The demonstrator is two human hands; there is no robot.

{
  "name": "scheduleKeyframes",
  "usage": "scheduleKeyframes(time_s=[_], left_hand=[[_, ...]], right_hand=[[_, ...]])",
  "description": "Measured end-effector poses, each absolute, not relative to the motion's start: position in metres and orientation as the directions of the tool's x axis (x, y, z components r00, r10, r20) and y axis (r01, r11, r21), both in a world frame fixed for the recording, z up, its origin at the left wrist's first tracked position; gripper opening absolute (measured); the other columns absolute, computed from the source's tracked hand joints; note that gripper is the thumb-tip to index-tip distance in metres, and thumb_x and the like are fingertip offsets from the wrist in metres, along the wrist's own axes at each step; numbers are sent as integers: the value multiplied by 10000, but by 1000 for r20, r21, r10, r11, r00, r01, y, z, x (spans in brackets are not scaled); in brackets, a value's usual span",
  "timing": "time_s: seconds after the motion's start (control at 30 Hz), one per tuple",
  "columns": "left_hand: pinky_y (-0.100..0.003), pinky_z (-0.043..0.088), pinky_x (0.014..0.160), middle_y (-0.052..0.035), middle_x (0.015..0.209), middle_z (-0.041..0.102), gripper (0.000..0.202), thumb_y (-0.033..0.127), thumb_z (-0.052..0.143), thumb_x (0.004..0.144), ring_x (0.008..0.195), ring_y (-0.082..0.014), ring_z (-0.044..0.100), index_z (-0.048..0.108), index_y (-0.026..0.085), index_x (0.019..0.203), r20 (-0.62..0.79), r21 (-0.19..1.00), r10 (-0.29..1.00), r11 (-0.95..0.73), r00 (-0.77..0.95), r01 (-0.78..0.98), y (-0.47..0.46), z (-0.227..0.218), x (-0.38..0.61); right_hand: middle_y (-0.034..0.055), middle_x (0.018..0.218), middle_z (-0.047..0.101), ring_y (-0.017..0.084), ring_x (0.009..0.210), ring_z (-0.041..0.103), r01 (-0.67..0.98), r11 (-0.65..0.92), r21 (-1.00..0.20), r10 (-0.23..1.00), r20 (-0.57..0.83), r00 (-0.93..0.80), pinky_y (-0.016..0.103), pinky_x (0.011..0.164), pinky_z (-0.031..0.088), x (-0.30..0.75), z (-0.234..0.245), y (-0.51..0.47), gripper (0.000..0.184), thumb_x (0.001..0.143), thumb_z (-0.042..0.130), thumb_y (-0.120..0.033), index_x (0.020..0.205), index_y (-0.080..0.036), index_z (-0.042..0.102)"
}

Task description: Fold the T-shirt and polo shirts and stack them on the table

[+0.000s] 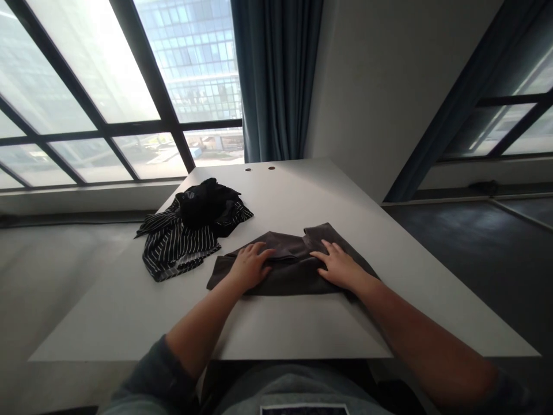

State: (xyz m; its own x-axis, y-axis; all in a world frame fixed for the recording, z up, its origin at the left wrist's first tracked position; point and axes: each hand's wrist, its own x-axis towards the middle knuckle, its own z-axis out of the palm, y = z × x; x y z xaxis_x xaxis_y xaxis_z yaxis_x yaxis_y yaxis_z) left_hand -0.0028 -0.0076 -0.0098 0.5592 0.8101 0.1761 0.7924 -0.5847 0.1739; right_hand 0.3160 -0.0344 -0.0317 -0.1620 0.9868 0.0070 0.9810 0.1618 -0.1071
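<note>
A dark grey cloth garment (pixel 294 278) lies folded on the white table (pixel 302 328), with its upper edge uneven and a folded flap near the middle. My left hand (pixel 250 266) rests palm down on its left half, and my right hand (pixel 339 266) lies flat on its right half. Neither hand visibly grips the cloth. To the left sits a crumpled black-and-white striped garment (pixel 175 245), nearest my left hand, with a bunched black cloth (pixel 205 202) on top of it.
The table has two small round holes (pixel 260 168) near its far corner. Its right edge drops to a dark floor (pixel 466 248). Large windows (pixel 108 104) and a blue curtain (pixel 276 75) stand beyond it.
</note>
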Motion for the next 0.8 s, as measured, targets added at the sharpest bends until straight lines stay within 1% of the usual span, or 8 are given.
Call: scheduleKeyframes(time_s=[0.1, 0.17, 0.27, 0.4, 0.5, 0.6, 0.7, 0.8], left_hand=[[-607, 302, 1243, -73, 1729, 294, 827, 355, 785, 852, 1556, -404, 312, 439, 423, 1600, 106, 167, 697, -716, 710, 678, 22, -18, 22], [-625, 286, 1247, -83, 1735, 279, 769, 404, 792, 848, 1567, -421, 283, 504, 386, 1560, 37, 178, 680, -725, 732, 665, 40, -23, 31], [-553, 407, 1188, -119, 1633, 443, 494, 447, 681, 936, 1468, -381, 453, 642, 285, 1402, -34, 182, 708, -689, 705, 701, 57, -26, 28], [-415, 540, 999, -118, 1328, 666, 296, 340, 506, 1023, 1140, -292, 692, 670, 237, 1247, -18, 149, 761, -639, 648, 755, 64, -16, -5], [-379, 551, 918, -122, 1178, 712, 260, 353, 504, 1026, 1040, -287, 719, 634, 206, 1197, 99, 218, 876, -481, 472, 849, 67, 3, -46], [-375, 546, 871, -124, 1050, 726, 250, 365, 514, 1028, 987, -301, 724, 603, 179, 1169, 285, 345, 942, -271, 175, 898, 74, 34, -103], [-399, 550, 860, -102, 1007, 719, 276, 387, 546, 1010, 991, -319, 714, 582, 180, 1188, 418, 460, 897, -74, -142, 885, 82, 68, -173], [-397, 569, 893, -66, 1038, 704, 288, 427, 598, 986, 1012, -287, 691, 590, 190, 1151, 504, 619, 758, 18, -414, 785, 91, 89, -250]], right_hand=[[183, 1602, 438, 436, 1316, 576, 985, 153, -85, 984, -84, -160, 518, 962, 518, 320, -29, -20, 411, 849, 730, -262, 1260, -288, 733], [182, 1475, 539, 378, 1146, 679, 979, 193, -57, 972, -123, -199, 454, 902, 528, 323, -18, -15, 391, 821, 737, -204, 1205, -278, 749], [142, 1234, 645, 299, 933, 719, 974, 224, -18, 960, -170, -224, 378, 799, 512, 330, 4, -9, 372, 819, 713, -179, 1176, -278, 752], [81, 1010, 708, 257, 850, 690, 943, 327, -54, 927, -173, -332, 323, 715, 453, 341, 30, 5, 280, 842, 629, -170, 1077, -269, 746], [46, 926, 736, 244, 826, 670, 915, 389, -106, 901, -161, -402, 320, 704, 425, 349, 49, 29, 208, 781, 634, -140, 918, -254, 741], [32, 855, 730, 213, 770, 632, 919, 389, -71, 916, -73, -393, 319, 691, 395, 350, 81, 68, 134, 752, 667, -136, 830, -224, 731], [20, 804, 704, 180, 734, 604, 935, 355, -2, 930, 99, -353, 312, 711, 393, 337, 134, 115, 98, 776, 695, -147, 853, -189, 737], [26, 900, 726, 192, 828, 639, 923, 383, -25, 878, 321, -356, 314, 807, 449, 303, 198, 164, 141, 878, 673, -230, 981, -165, 746]])
